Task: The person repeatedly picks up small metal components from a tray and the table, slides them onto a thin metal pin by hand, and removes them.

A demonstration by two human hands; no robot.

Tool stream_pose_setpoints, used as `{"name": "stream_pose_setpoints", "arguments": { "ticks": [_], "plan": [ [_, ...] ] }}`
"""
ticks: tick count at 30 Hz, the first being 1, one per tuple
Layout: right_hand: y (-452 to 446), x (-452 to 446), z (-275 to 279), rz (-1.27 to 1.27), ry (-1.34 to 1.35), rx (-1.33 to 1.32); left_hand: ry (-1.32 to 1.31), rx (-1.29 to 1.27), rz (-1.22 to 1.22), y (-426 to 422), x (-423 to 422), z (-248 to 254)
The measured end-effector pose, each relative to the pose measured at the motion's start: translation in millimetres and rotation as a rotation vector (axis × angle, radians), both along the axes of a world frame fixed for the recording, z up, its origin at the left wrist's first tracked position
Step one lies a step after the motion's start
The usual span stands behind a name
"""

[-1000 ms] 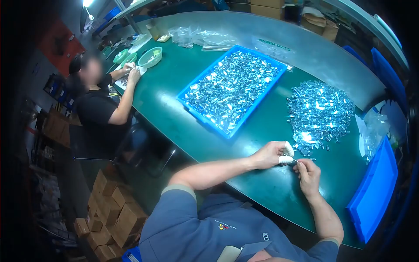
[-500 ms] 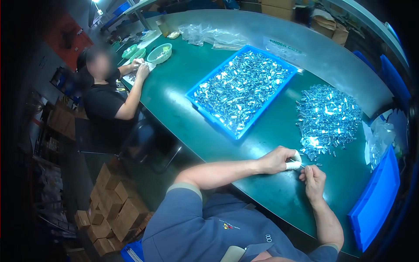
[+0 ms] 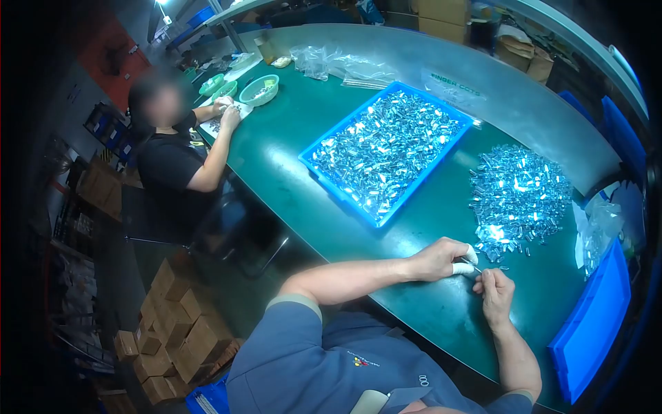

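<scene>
My left hand [image 3: 445, 260], with white finger cots on its thumb and forefinger, is closed in a pinch; whatever lies between those fingertips is too small to name. Close on its right, my right hand [image 3: 495, 293] has its fingers pressed around a thin rod-like tool [image 3: 476, 268] that points at the left fingertips. Just beyond both hands lies a loose pile of small shiny clear pieces [image 3: 520, 196] on the green table [image 3: 276, 183]. A blue tray [image 3: 340, 196] full of similar pieces stands farther left.
At the left, a co-worker [image 3: 183, 162] handles small parts beside green bowls [image 3: 260, 90]. Plastic bags [image 3: 341, 65] lie along the back edge. A blue lid or tray [image 3: 593, 317] leans at the right, near a clear bag [image 3: 600, 224]. Cardboard boxes [image 3: 172, 328] stand on the floor.
The view has shifted, so the table and trays appear farther right. My hands keep the same pinch, close together. The co-worker's hands have moved slightly.
</scene>
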State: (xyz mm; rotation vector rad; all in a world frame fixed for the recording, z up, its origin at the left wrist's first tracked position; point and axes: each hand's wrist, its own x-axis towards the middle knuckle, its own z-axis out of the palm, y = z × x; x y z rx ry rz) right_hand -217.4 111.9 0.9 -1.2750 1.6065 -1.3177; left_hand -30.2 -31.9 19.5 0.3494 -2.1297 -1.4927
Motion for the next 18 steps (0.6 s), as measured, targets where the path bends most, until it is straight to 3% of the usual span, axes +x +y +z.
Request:
{"name": "stream_pose_setpoints", "arguments": {
  "ticks": [11,13,18],
  "plan": [
    [-3.1,-1.5,-2.7,-0.091,-0.092,-0.045,0.146,-0.311,0.184,-23.2,10.6,13.2],
    [-3.6,-1.9,-3.3,-0.118,-0.154,-0.046,0.062,-0.296,0.347,-35.7,22.0,30.3],
    [-0.8,3.8,1.9,-0.098,-0.063,-0.07,0.081,-0.816,0.878,-97.3,47.5,72.5]
  ]
}}
